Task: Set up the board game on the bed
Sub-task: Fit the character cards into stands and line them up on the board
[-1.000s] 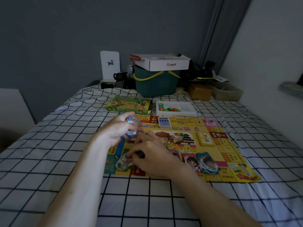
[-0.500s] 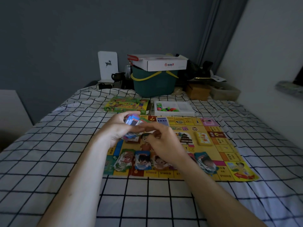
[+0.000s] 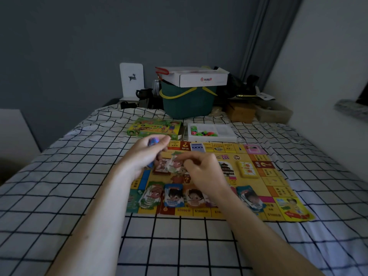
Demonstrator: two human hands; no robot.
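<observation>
Head view. The game board [image 3: 256,188] lies flat on the checked bedsheet [image 3: 79,176] at centre frame, with four sorted stacks of play money [image 3: 173,196] along its near edge. The step in hand appears to be dealing notes by colour: each note is best drawn singly off the bundle and laid squarely on its matching stack. The left hand [image 3: 143,158], centre left, curls its fingers round the remaining bundle [image 3: 153,141]. The right hand [image 3: 203,172] pinches one green note [image 3: 175,165] between thumb and forefinger, just beside the bundle, its other fingers loosely bent. The piece tray [image 3: 225,132] and game box [image 3: 155,128] sit above the board.
</observation>
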